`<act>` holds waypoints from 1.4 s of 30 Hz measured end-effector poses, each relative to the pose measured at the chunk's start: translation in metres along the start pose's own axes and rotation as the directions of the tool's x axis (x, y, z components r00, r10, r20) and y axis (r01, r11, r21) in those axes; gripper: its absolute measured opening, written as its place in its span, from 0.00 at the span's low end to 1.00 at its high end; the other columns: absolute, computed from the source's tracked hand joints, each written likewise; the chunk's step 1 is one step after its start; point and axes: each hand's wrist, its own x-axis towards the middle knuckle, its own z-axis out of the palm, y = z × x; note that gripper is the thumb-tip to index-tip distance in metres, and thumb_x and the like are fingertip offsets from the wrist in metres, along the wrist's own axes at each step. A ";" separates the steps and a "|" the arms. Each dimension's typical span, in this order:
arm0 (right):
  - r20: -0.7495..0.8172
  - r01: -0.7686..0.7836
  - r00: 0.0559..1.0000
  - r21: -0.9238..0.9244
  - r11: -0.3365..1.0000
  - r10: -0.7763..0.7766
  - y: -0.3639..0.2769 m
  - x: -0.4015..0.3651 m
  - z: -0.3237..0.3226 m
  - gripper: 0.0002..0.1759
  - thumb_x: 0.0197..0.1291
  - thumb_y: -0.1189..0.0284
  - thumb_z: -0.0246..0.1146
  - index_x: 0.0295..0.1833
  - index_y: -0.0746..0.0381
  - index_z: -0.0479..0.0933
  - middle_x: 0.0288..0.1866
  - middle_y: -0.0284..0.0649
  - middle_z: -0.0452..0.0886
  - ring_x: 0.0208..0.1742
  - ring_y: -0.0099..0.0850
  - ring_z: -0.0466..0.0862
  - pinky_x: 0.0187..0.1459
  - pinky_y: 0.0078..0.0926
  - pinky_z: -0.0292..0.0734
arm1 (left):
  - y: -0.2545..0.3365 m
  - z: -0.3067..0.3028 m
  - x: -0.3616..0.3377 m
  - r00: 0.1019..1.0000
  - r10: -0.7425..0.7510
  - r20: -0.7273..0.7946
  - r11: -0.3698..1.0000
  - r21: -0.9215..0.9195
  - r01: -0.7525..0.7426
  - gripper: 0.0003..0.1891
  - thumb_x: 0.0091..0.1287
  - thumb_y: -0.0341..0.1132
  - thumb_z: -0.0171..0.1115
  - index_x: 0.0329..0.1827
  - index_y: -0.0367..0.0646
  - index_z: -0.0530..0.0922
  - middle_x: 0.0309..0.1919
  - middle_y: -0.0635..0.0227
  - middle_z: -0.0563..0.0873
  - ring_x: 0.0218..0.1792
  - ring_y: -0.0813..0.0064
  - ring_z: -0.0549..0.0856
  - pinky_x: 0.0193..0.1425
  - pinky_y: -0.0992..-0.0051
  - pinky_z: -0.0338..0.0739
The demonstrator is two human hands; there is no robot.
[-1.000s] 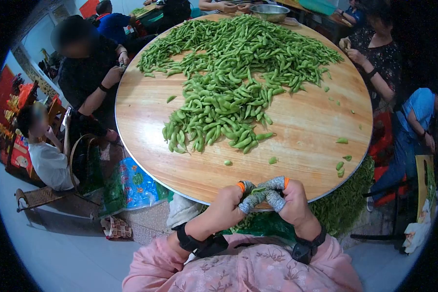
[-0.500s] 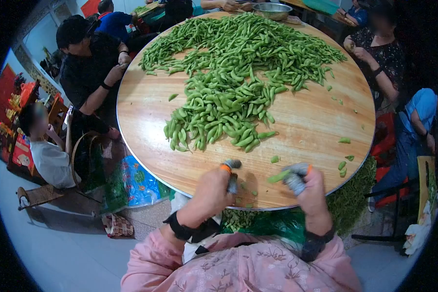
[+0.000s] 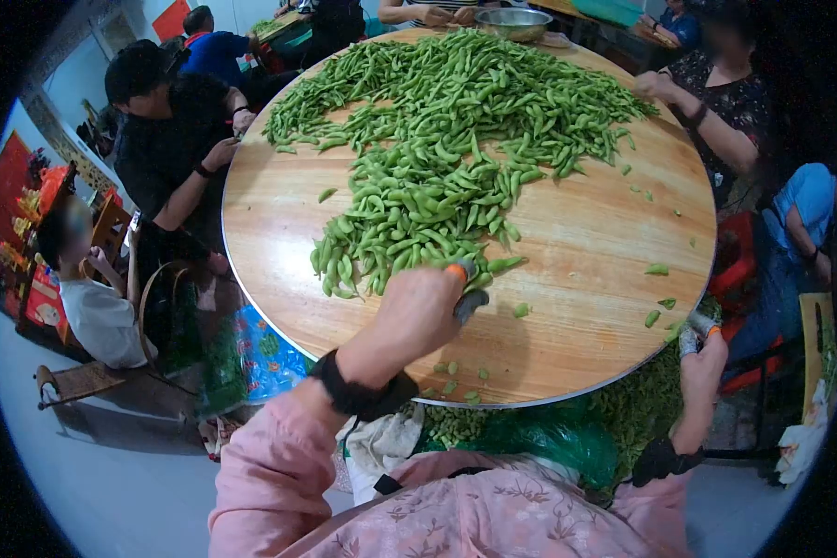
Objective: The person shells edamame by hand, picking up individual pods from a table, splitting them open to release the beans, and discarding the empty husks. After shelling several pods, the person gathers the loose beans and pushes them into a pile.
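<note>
My left hand [image 3: 423,307] reaches to the near edge of the pile of green soybean pods [image 3: 437,200]. Grey wraps and an orange band cover its fingertips; thumb and forefinger are apart beside the pods, with no pod clearly gripped. Out past the table's right rim is my right hand [image 3: 702,358], its wrapped thumb and forefinger spread and no pod visible in them. Below it lies a heap of green pods or shells [image 3: 637,405], partly hidden by the table. Several loose green pieces [image 3: 521,310] are scattered on the wood near me.
The round wooden table [image 3: 586,279] fills the middle. A metal bowl [image 3: 514,22] stands at its far edge. People sit around it, including a person in a black cap [image 3: 172,139]. Green plastic [image 3: 549,432] hangs below the near rim; a red stool [image 3: 739,260] stands at right.
My left hand has moved forward to the pods. My right hand has swung right, past the rim; the pod it held is no longer visible in it. The person at right has extended a hand.
</note>
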 end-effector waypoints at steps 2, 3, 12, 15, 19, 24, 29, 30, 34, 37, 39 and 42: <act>0.102 -0.010 0.995 0.171 0.985 -0.007 -0.006 -0.004 0.005 0.10 0.49 0.77 0.58 0.39 0.69 0.73 0.30 0.38 0.77 0.30 0.23 0.73 0.33 0.22 0.68 | -0.008 0.010 0.019 0.998 0.064 0.011 0.986 0.156 -0.065 0.07 0.50 0.33 0.57 0.24 0.39 0.72 0.16 0.54 0.75 0.22 0.52 0.77 0.24 0.61 0.69; 0.128 -0.015 0.992 0.217 0.976 -0.013 -0.014 -0.008 0.007 0.09 0.49 0.78 0.59 0.38 0.68 0.74 0.29 0.37 0.77 0.31 0.21 0.74 0.34 0.20 0.70 | -0.012 0.015 0.024 0.998 0.068 0.010 0.985 0.158 -0.069 0.07 0.50 0.33 0.57 0.24 0.39 0.72 0.16 0.54 0.75 0.22 0.52 0.77 0.24 0.61 0.69; 0.567 -0.218 0.794 0.600 0.770 -0.217 -0.092 -0.048 0.046 0.12 0.49 0.82 0.57 0.42 0.69 0.73 0.34 0.36 0.78 0.36 0.23 0.76 0.38 0.19 0.72 | -0.010 0.013 0.019 0.993 0.036 0.110 0.977 0.206 -0.058 0.04 0.45 0.25 0.55 0.24 0.36 0.72 0.16 0.51 0.75 0.20 0.55 0.78 0.22 0.65 0.70; 0.656 -0.360 0.692 0.676 0.643 -0.303 -0.114 -0.058 0.063 0.14 0.51 0.81 0.56 0.46 0.68 0.71 0.35 0.35 0.77 0.34 0.21 0.75 0.36 0.16 0.71 | -0.013 0.008 0.000 0.966 -0.246 -0.086 0.807 -0.570 0.155 0.04 0.55 0.26 0.53 0.33 0.35 0.71 0.17 0.67 0.76 0.18 0.78 0.75 0.20 0.79 0.67; 0.789 -0.835 0.487 0.546 0.066 -0.374 -0.139 -0.069 0.082 0.18 0.51 0.73 0.59 0.48 0.68 0.70 0.30 0.37 0.76 0.25 0.19 0.74 0.21 0.09 0.62 | 0.011 0.001 -0.035 0.926 -0.361 0.109 0.252 -0.945 0.209 0.07 0.58 0.30 0.54 0.37 0.39 0.70 0.22 0.71 0.76 0.21 0.84 0.73 0.23 0.86 0.66; 0.775 -0.779 0.503 0.599 0.187 -0.383 -0.141 -0.070 0.088 0.14 0.53 0.76 0.56 0.47 0.67 0.71 0.29 0.29 0.75 0.25 0.15 0.71 0.26 0.11 0.67 | 0.025 0.024 -0.063 0.945 -0.306 0.116 0.136 -0.977 0.164 0.11 0.57 0.30 0.56 0.42 0.38 0.69 0.27 0.67 0.78 0.23 0.81 0.75 0.26 0.81 0.69; 0.760 -0.685 0.539 0.647 0.336 -0.364 -0.140 -0.068 0.079 0.12 0.53 0.76 0.57 0.44 0.67 0.73 0.29 0.29 0.76 0.26 0.14 0.72 0.27 0.10 0.67 | 0.025 0.006 -0.063 0.994 0.092 -0.056 0.946 -0.308 -0.105 0.15 0.51 0.28 0.59 0.42 0.39 0.69 0.23 0.60 0.77 0.23 0.64 0.77 0.25 0.71 0.71; 0.760 -0.691 0.555 0.648 0.321 -0.339 -0.144 -0.068 0.074 0.11 0.53 0.76 0.57 0.42 0.67 0.74 0.29 0.29 0.76 0.26 0.14 0.72 0.28 0.10 0.67 | 0.025 0.005 -0.063 0.986 0.168 -0.021 0.981 -0.094 -0.169 0.15 0.49 0.27 0.59 0.41 0.40 0.70 0.22 0.58 0.76 0.23 0.59 0.76 0.25 0.68 0.70; 0.754 -0.693 0.523 0.647 0.316 -0.396 -0.142 -0.066 0.069 0.08 0.53 0.74 0.57 0.39 0.65 0.74 0.28 0.28 0.75 0.27 0.13 0.72 0.28 0.10 0.67 | 0.020 0.017 -0.069 0.993 0.115 0.015 0.988 -0.109 -0.113 0.17 0.37 0.26 0.60 0.35 0.38 0.72 0.19 0.60 0.74 0.26 0.61 0.75 0.25 0.66 0.69; 0.784 -0.716 0.511 0.615 0.329 -0.353 -0.138 -0.069 0.067 0.06 0.54 0.73 0.56 0.37 0.63 0.74 0.28 0.27 0.75 0.27 0.13 0.72 0.28 0.09 0.66 | 0.023 0.017 -0.072 0.995 0.096 -0.027 0.984 -0.150 -0.099 0.15 0.37 0.27 0.61 0.32 0.39 0.72 0.19 0.61 0.74 0.26 0.61 0.76 0.24 0.66 0.69; 0.780 -0.714 0.512 0.620 0.326 -0.361 -0.136 -0.069 0.067 0.06 0.54 0.73 0.56 0.36 0.63 0.74 0.27 0.26 0.74 0.27 0.14 0.72 0.28 0.09 0.66 | 0.024 0.013 -0.072 0.987 0.155 -0.036 0.974 -0.163 -0.159 0.16 0.37 0.27 0.61 0.33 0.39 0.72 0.20 0.61 0.74 0.26 0.62 0.75 0.25 0.67 0.70; 0.797 -0.732 0.491 0.596 0.330 -0.350 -0.135 -0.069 0.067 0.06 0.54 0.73 0.56 0.37 0.62 0.74 0.27 0.27 0.75 0.27 0.15 0.72 0.31 0.10 0.68 | 0.023 0.012 -0.071 0.982 0.187 -0.022 0.971 -0.150 -0.188 0.15 0.39 0.28 0.61 0.33 0.40 0.72 0.21 0.61 0.75 0.26 0.62 0.76 0.25 0.67 0.70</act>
